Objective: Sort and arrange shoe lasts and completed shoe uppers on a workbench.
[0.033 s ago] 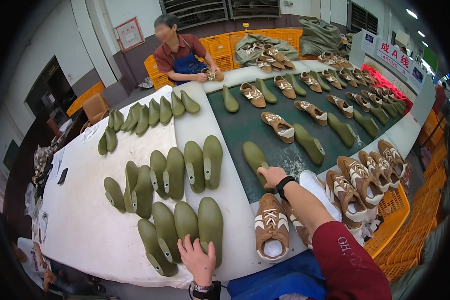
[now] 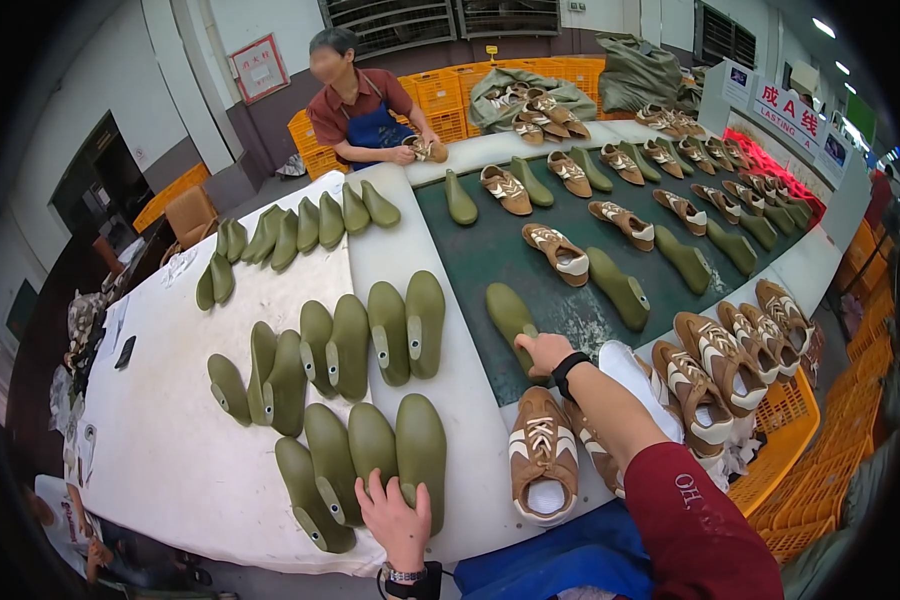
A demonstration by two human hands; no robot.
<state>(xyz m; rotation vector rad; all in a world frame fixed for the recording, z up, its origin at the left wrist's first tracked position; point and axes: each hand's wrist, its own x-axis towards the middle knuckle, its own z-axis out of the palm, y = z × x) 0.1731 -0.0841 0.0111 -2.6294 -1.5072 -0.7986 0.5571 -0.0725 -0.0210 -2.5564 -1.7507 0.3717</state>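
Right grip (image 2: pixel 536 352) holding green last (image 2: pixel 508 308) on dark mat (image 2: pixel 485 250), left grip (image 2: pixel 398 508) over two near lasts (image 2: pixel 419 440), its hold unclear, shoes (image 2: pixel 712 352) at right.

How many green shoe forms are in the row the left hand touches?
4, left to right: first form, second form, third form, fourth form; the left hand partly covers the last two.

Shoe workshop: lasts (image 2: pixel 425 325), shoes (image 2: pixel 542 412), crates (image 2: pixel 792 435)
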